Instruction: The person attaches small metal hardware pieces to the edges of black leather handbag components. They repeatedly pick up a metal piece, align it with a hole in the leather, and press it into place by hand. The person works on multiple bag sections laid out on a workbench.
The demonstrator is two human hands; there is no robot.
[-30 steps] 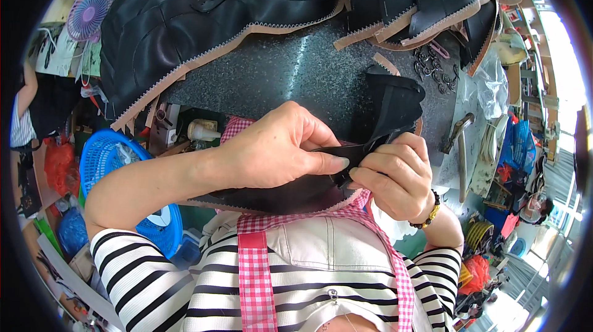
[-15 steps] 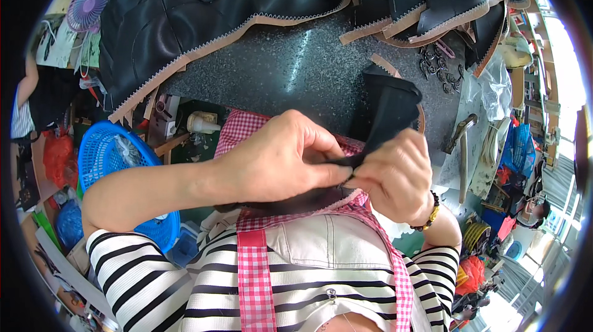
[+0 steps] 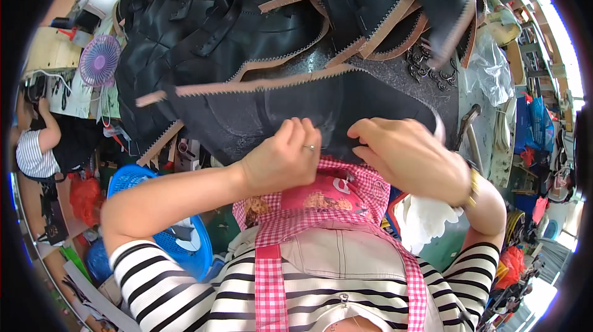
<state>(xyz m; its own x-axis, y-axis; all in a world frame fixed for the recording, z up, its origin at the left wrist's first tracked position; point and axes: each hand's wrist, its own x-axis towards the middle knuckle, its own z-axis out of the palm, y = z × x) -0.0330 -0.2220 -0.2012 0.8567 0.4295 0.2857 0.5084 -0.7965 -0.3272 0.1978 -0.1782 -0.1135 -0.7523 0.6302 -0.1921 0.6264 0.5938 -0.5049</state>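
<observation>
Head view has left hand (image 3: 284, 154) and right hand (image 3: 415, 158) at black leather (image 3: 299, 102), grip unclear, near white-printed pink apron (image 3: 324, 199).

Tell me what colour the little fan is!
The fan is purple; it shows best in the head view.

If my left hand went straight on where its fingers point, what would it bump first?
Probably the black piece with the tan zigzag edge, just past your left hand's fingertips. They may already touch; depth is unclear.
</observation>
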